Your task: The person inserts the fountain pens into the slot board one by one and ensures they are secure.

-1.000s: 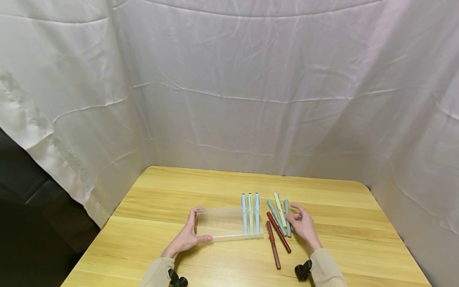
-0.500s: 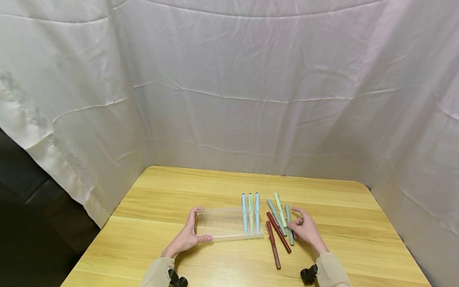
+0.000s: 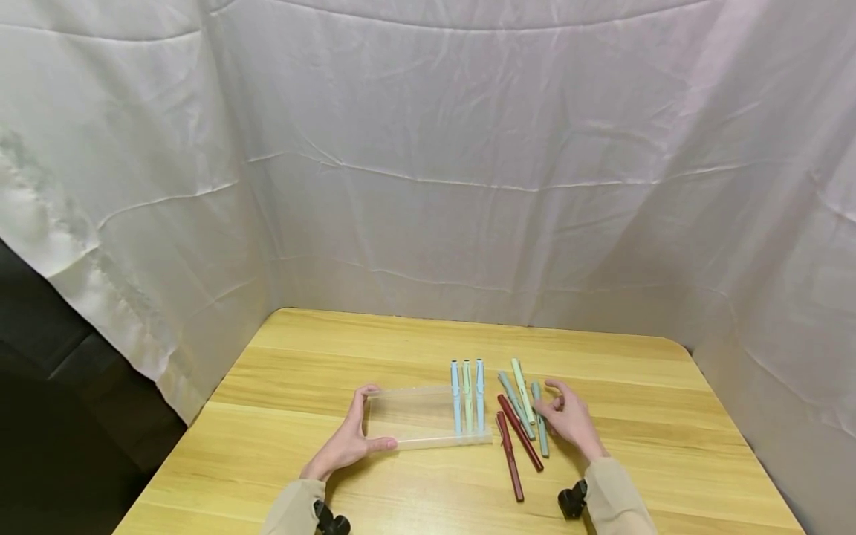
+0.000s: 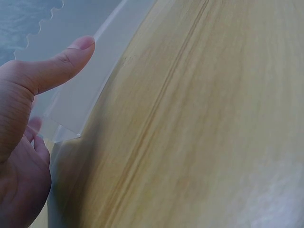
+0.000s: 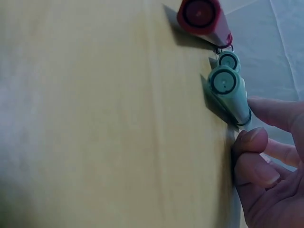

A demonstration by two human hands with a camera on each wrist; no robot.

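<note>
So from my end, the left hand point(image 3: 349, 441) grips the clear tray's point(image 3: 428, 443) left end, probably to stop it skidding, while right of that tray the right hand point(image 3: 570, 420) pinches the outermost gray-green pen point(image 3: 542, 435), I guess from its outer side to avoid the neighbouring pens point(image 3: 523, 392).

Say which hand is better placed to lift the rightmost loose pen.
Probably the right. The right hand has its fingertips at that grey-green pen, though a firm grip can't be confirmed. The left hand holds the left end of the clear tray, farther from that pen.
</note>
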